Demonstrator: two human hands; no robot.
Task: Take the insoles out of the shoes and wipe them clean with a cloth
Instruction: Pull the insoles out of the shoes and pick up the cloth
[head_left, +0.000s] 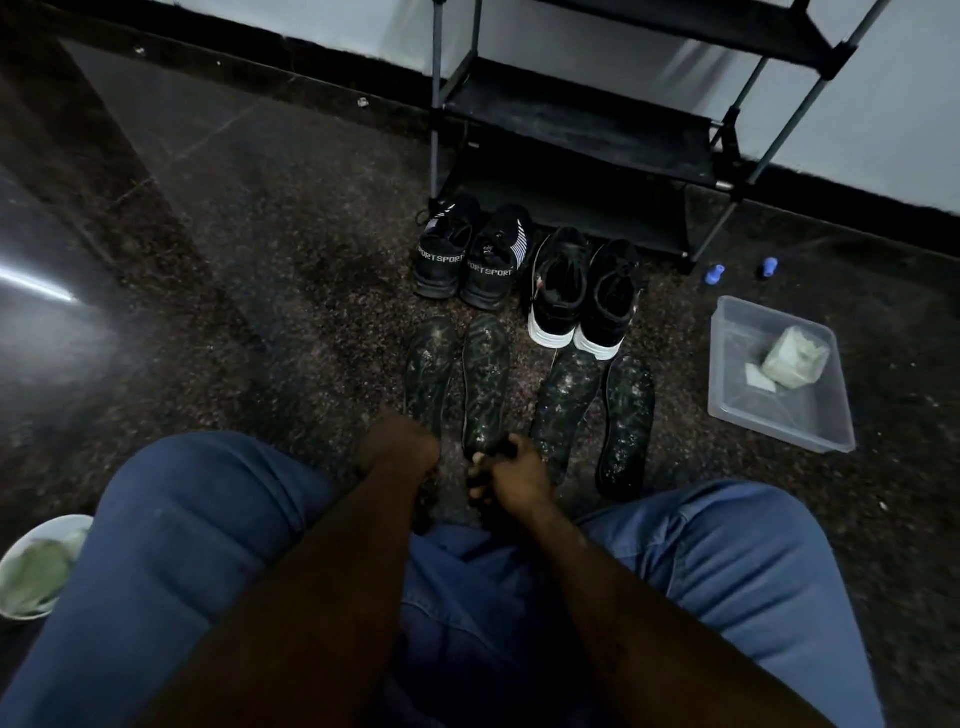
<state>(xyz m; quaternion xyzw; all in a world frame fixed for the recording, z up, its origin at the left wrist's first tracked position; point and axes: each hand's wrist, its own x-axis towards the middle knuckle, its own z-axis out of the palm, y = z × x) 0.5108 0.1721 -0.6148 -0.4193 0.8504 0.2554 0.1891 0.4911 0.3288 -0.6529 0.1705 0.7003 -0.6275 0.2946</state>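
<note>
Right hand (511, 475) grips the heel of the second insole (485, 384) at frame centre. Left hand (400, 447) is curled over the leftmost insole (428, 374); whether it grips cannot be told.

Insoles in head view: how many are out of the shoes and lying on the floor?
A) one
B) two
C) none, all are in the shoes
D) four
D: four insoles lie side by side on the floor, two in front of the SPORT shoes and two in front of the white-soled shoes. The right hand grips the heel end of the second from the left.
</note>
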